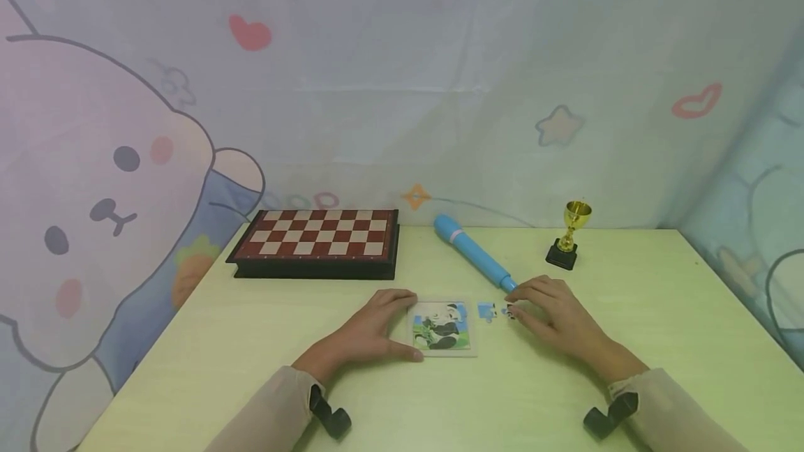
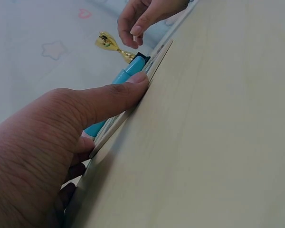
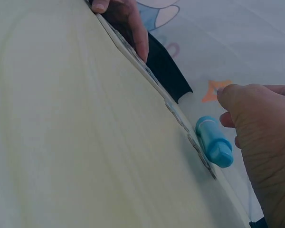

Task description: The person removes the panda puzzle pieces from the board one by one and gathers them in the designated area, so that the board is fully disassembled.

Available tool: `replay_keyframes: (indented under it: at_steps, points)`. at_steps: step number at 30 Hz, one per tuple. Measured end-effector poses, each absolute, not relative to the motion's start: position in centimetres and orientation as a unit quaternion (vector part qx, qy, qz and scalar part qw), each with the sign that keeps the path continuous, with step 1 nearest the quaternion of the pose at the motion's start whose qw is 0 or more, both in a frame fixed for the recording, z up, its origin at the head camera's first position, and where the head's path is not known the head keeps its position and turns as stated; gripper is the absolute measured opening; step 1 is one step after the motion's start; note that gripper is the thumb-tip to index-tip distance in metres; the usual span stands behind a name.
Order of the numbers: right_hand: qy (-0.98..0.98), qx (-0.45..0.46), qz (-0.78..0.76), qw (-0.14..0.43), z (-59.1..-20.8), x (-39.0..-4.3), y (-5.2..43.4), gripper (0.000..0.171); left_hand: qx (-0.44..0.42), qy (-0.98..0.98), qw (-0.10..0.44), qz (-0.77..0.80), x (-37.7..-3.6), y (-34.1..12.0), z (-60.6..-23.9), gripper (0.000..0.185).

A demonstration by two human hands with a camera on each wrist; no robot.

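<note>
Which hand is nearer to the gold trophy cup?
Right. The right hand lies just in front of the gold trophy cup, by the loose puzzle pieces; the left hand rests far left on the panda puzzle.

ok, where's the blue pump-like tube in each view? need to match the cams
Head: blue tube lies diagonally at table centre, behind the panda puzzle, its lower end by the right hand.
Left wrist: just beyond the left hand, partly hidden.
Right wrist: centre-right, capped end beside the right hand.
Shared landmark: the puzzle's edge next to it.
</note>
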State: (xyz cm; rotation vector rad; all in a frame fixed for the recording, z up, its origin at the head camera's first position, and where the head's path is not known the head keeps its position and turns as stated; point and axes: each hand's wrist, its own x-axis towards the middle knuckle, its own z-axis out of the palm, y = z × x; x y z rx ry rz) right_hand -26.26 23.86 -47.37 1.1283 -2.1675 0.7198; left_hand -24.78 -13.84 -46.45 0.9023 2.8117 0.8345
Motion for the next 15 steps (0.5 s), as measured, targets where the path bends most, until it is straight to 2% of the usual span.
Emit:
replay_keyframes:
  at_steps: [8, 15]
  points:
    - [-0.794, 0.458, 0.275, 0.291, -47.2, -25.8, 20.8, 0.030, 0.294, 0.915, 0.042, 0.272, -24.8, -13.7, -46.8, 0.106]
    - [-0.786, 0.484, 0.303, 0.238, -47.2, -26.5, 16.9, 0.030, 0.297, 0.914, 0.036, 0.273, -24.8, -13.8, -46.7, 0.105]
